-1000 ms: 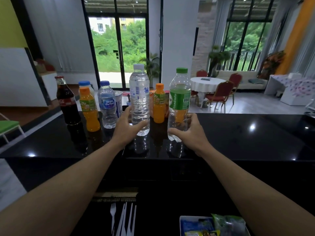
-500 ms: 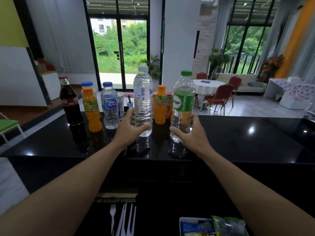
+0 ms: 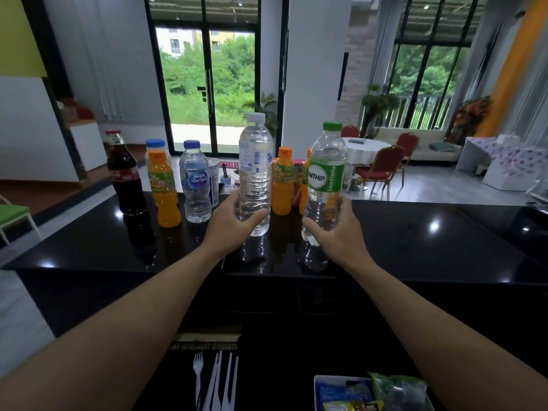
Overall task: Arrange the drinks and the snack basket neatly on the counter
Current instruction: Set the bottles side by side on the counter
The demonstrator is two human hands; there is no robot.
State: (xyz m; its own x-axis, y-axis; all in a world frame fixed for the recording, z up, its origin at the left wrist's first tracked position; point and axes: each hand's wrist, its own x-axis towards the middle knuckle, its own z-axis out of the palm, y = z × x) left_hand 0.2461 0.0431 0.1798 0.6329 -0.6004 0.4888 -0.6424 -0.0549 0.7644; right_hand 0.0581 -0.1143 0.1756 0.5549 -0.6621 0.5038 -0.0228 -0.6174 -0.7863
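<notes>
White-capped water bottle (image 3: 255, 176): the tallest drink, clear, upright near the middle of the black counter (image 3: 430, 241), closer to the near edge than the row behind it.
Left hand (image 3: 232, 225): grips the lower part of this bottle, with the thumb across the front and the fingers curled round the far side.
Green-capped bottle (image 3: 326, 179): clear with a green label, just right of the white-capped one and apart from it. It leans slightly, with its base toward the left.
Right hand (image 3: 336, 232): holds this bottle low down. The thumb is on the near left side and the fingers are wrapped round the right.
Bases: whether either held bottle is resting on the counter or is lifted off it, I cannot tell.
Orange juice bottle (image 3: 283, 182): stands behind the gap between the two held bottles. A second orange bottle (image 3: 304, 188) is mostly hidden behind the green label.
Left group: small water bottle (image 3: 195, 183), another juice bottle (image 3: 163, 189) with a blue-capped bottle (image 3: 154, 143) behind it, then a cola bottle (image 3: 124, 176) at the far left. All are upright.
Snack basket (image 3: 318, 381): a white-rimmed container at the bottom edge, below the counter's near side, with blue, yellow and green packets inside.
White plastic forks (image 3: 212, 378): lie left of the basket on the dark lower surface.
</notes>
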